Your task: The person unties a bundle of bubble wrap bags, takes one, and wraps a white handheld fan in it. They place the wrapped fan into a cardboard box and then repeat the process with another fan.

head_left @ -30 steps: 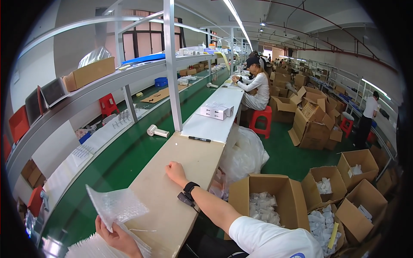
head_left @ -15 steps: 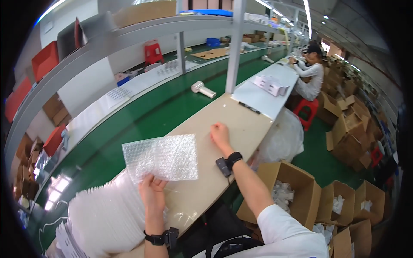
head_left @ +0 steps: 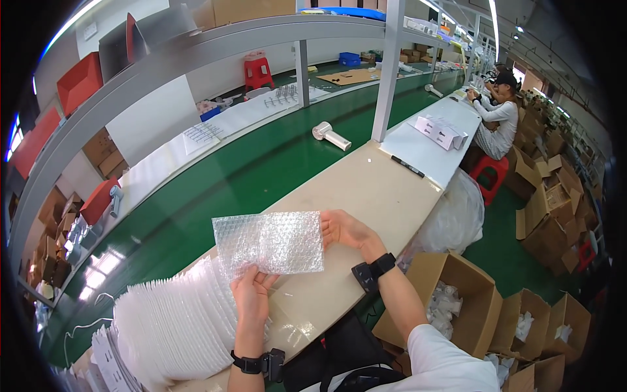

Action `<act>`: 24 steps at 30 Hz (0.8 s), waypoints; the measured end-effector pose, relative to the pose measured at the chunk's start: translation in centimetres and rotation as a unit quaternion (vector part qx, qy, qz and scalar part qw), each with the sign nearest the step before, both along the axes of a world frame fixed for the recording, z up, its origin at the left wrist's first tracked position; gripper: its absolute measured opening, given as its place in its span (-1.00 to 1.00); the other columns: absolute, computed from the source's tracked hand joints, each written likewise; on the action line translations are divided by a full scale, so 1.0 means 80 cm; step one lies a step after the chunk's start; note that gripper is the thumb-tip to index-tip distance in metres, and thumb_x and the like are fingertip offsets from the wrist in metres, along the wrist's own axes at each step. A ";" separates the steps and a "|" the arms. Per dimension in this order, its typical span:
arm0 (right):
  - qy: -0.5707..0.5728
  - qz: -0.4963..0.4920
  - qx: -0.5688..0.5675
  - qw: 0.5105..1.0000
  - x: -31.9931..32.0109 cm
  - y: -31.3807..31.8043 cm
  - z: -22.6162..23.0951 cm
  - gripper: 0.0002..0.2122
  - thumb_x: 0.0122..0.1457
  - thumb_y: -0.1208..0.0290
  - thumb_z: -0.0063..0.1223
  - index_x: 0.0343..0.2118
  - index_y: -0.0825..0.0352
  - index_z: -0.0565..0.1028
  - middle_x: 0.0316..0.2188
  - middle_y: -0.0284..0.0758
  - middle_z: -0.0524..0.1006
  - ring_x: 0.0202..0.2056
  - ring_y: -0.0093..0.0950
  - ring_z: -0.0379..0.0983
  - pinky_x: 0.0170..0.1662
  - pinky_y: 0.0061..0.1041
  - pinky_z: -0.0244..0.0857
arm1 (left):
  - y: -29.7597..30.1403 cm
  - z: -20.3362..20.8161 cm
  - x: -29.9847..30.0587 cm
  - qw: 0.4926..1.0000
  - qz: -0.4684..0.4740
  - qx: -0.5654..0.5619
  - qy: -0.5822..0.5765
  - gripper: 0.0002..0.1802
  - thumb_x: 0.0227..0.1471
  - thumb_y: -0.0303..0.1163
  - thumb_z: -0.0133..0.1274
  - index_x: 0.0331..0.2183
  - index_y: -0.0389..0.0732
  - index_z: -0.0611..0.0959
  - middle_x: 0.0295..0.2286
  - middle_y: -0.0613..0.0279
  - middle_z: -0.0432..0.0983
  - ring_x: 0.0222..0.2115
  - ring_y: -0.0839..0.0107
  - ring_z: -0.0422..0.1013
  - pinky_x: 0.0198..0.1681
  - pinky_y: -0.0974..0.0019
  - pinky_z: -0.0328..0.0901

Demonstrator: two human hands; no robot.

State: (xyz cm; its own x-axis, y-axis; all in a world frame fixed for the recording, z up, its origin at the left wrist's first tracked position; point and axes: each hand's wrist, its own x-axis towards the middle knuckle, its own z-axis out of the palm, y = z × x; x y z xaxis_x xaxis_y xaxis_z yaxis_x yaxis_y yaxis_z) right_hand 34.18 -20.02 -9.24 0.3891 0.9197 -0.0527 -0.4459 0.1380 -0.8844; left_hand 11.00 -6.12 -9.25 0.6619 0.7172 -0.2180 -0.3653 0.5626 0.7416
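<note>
A clear bubble-wrap bag is spread nearly flat, raised over the near part of the worktable. My left hand is closed on its lower edge, fingers behind and thumb in front. At the bag's right edge is my right hand, palm partly turned up. Its fingers reach out to that edge and seem to touch it; I see no clear pinch. Close to my left forearm stands a thick stack of white bubble-wrap bags, packed on edge.
A beige worktable runs beside a green conveyor belt with a white handheld device on it. Printed white boxes stand farther along. Open cartons are at my right. A co-worker sits beyond on a red stool.
My right hand has come from above the table to the bag's right edge, its fingers opening from a curl. My left hand still holds the bag. The whole view has shifted slightly.
</note>
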 end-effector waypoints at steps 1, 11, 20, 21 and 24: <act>-0.028 0.056 0.012 0.998 -0.002 0.002 -0.003 -0.72 0.17 0.25 0.11 -0.27 0.42 0.52 -0.46 -0.31 0.55 -0.51 -0.55 0.48 -0.46 -0.53 0.38 | 0.000 0.000 0.001 1.000 0.004 0.005 0.006 -0.77 0.12 -0.59 -0.16 -0.14 -0.41 0.39 -0.20 -0.02 0.47 -0.19 0.10 0.48 -0.17 0.00 0.44; -0.079 -0.041 -0.088 0.992 -0.023 0.037 -0.023 -0.77 0.10 0.30 0.21 -0.28 0.36 0.54 -0.45 -0.43 0.55 -0.50 -0.67 0.42 -0.51 -0.65 0.26 | -0.031 0.029 0.013 0.777 0.353 0.484 0.195 -0.62 0.04 -0.48 0.06 -0.09 -0.36 0.38 -0.27 0.09 0.47 -0.17 0.20 0.40 -0.03 0.19 0.28; -0.157 0.125 -0.117 0.973 -0.089 0.065 0.020 -0.64 0.09 0.10 0.19 -0.49 0.39 0.50 -0.62 -0.42 0.46 -0.63 -0.66 0.37 -0.61 -0.66 0.23 | -0.037 0.017 0.004 0.808 0.067 0.536 0.235 -0.78 -0.06 -0.54 0.11 -0.30 -0.34 0.49 -0.41 0.12 0.47 -0.40 0.38 0.41 -0.29 0.36 0.30; -0.141 0.161 -0.131 0.968 -0.082 0.068 0.024 -0.64 0.10 0.09 0.18 -0.49 0.38 0.50 -0.61 -0.41 0.47 -0.62 -0.66 0.37 -0.60 -0.66 0.24 | -0.033 0.015 0.003 0.809 0.092 0.531 0.235 -0.81 -0.07 -0.55 0.11 -0.33 -0.33 0.49 -0.43 0.13 0.47 -0.43 0.39 0.40 -0.32 0.37 0.31; -0.238 0.218 -0.127 0.938 -0.030 0.074 0.017 -0.65 0.10 0.08 0.18 -0.45 0.35 0.50 -0.59 -0.41 0.49 -0.59 -0.66 0.40 -0.57 -0.66 0.27 | -0.031 0.012 0.001 0.803 0.117 0.529 0.247 -0.84 -0.09 -0.56 0.11 -0.37 -0.31 0.50 -0.48 0.16 0.47 -0.48 0.40 0.40 -0.37 0.36 0.31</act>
State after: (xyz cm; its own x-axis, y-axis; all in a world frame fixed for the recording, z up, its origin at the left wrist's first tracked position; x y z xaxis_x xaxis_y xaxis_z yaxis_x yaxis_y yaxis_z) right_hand 31.76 -14.09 -7.88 0.0146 0.9784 -0.2063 0.0433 -0.2068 -0.9774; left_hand 11.06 -8.61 -8.28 0.5020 0.7662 0.4012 0.1176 -0.5200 0.8460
